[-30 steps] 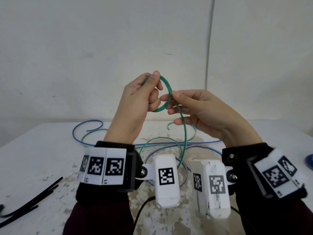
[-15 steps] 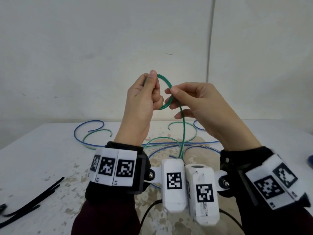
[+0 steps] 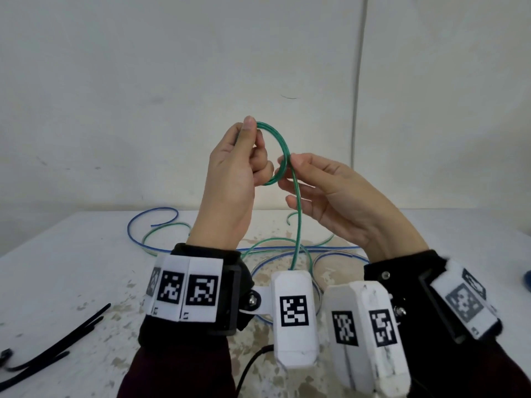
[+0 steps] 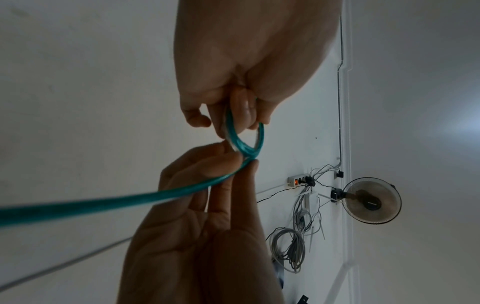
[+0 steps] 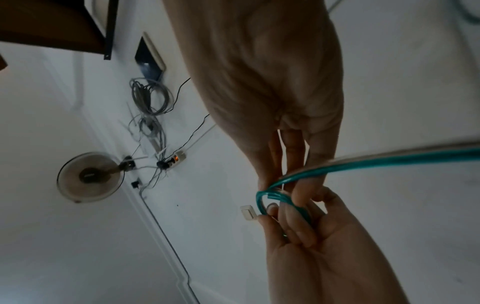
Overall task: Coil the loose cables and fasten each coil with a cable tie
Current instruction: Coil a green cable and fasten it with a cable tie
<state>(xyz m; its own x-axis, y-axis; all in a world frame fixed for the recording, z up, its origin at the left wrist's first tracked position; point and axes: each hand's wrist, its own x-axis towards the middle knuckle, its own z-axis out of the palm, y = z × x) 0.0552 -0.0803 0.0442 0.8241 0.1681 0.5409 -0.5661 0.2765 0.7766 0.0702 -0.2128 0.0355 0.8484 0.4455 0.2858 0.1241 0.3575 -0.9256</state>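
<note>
Midair, the green cable had gained another small turn: in the space of a second the loop tightened and rose as both hands climbed higher above the table. The left hand had its grip pinched on the top of the coil, thumb against forefinger, while the right hand pinched the strand where it crossed the loop, its other fingers loosely spread. From that crossing the free length dropped straight down to the middle of the table, where more green slack lay in open curves among the loops of a blue cable reaching toward the far left corner. Judging by that slack, the coiling was only begun, with many turns left before any fastening. The black cable ties lay untouched near the table's front left edge.
</note>
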